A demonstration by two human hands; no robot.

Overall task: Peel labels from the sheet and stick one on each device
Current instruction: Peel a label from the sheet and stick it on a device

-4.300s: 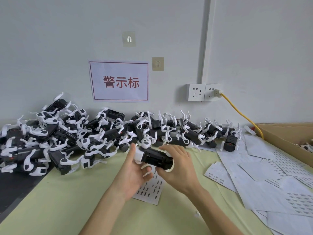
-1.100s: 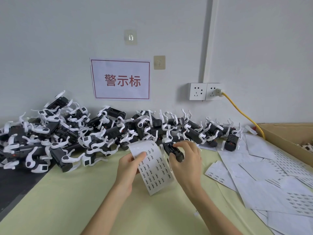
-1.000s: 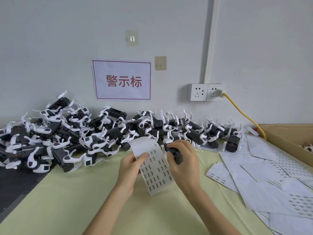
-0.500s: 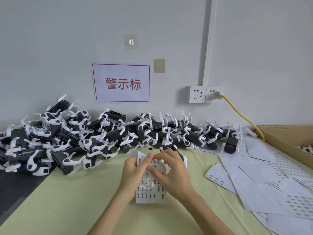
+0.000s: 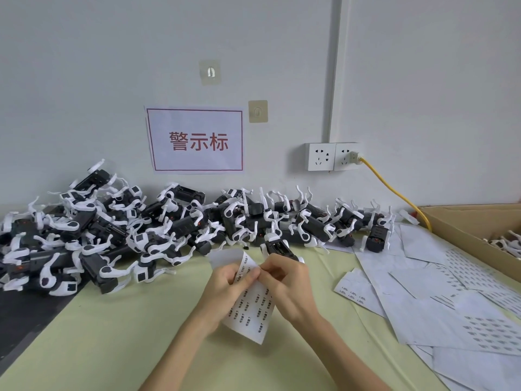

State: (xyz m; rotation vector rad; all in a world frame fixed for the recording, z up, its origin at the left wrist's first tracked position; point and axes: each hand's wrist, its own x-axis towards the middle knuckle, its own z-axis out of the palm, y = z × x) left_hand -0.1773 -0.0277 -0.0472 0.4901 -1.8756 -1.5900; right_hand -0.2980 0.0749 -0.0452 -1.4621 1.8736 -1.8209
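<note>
A white label sheet [image 5: 253, 309] with rows of small dark labels is held up over the green table [image 5: 112, 342], its top edge curled over. My left hand [image 5: 222, 289] grips the sheet's upper left part. My right hand [image 5: 290, 283] pinches a label at the sheet's upper edge with thumb and forefinger. One black-and-white device [image 5: 277, 246] shows just beyond my right knuckles; I cannot tell whether that hand also holds it. A large pile of the same devices [image 5: 112, 227] lines the wall.
Loose white backing sheets [image 5: 423, 292] cover the table on the right. A cardboard box [image 5: 465, 221] stands at the far right. A yellow cable [image 5: 394, 193] runs down from the wall socket [image 5: 332, 156]. A black mat [image 5: 22, 311] borders the table on the left.
The device my right hand gripped a second ago now sits beyond its knuckles. Both hands came together on the sheet, which has lifted and curled at the top.
</note>
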